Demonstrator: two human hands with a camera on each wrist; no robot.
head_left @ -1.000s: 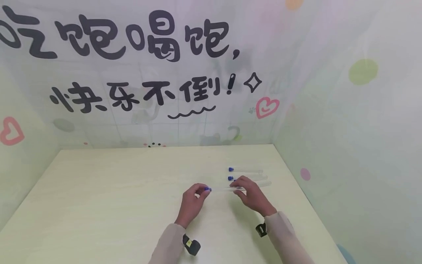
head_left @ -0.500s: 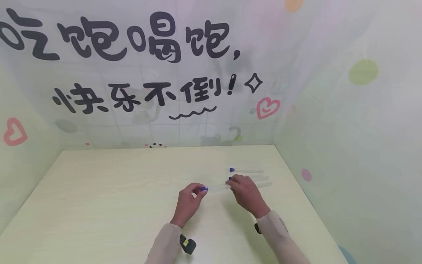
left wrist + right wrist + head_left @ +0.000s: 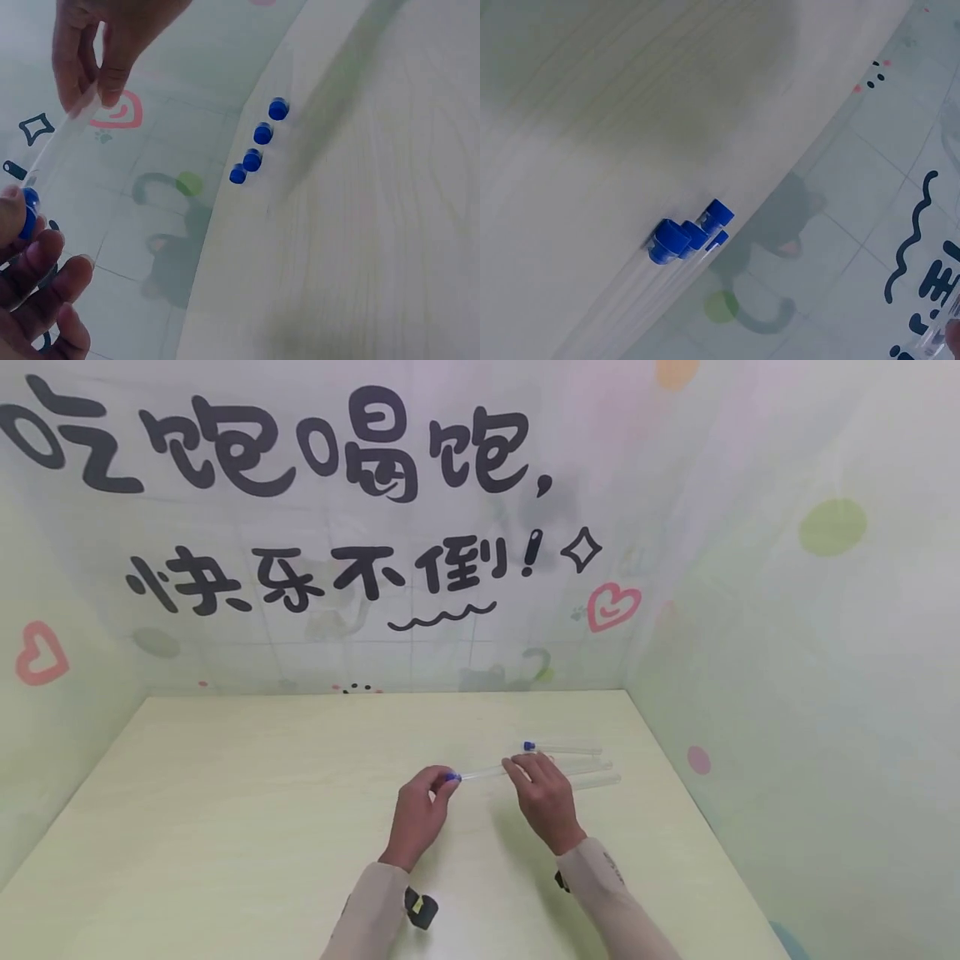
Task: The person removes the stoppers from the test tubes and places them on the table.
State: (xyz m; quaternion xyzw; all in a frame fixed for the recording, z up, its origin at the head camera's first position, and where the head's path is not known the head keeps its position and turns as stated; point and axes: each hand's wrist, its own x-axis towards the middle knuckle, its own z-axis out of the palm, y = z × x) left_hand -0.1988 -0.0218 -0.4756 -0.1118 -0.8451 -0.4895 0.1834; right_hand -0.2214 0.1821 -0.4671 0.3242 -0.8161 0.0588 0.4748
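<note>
A clear test tube (image 3: 480,772) with a blue cap (image 3: 30,214) is held between both hands, above the table. My left hand (image 3: 418,810) pinches the tube at its capped end, thumb against the cap. Farther along the tube, my right hand (image 3: 546,797) grips it between thumb and fingers, as the left wrist view shows. Several other clear tubes with blue caps (image 3: 671,238) lie side by side on the table, beyond and below my right hand. One of them, the farthest tube (image 3: 570,749), shows fully; the right hand partly hides the nearer ones.
The pale wooden table (image 3: 247,793) reaches back to a printed wall curtain (image 3: 420,660) with large dark lettering. Another curtain (image 3: 787,693) borders the right edge. A black wrist device (image 3: 422,908) sits at the left cuff.
Both hands have moved left and slightly away from me, carrying the capped tube with them. More of the tubes lying on the right now shows.
</note>
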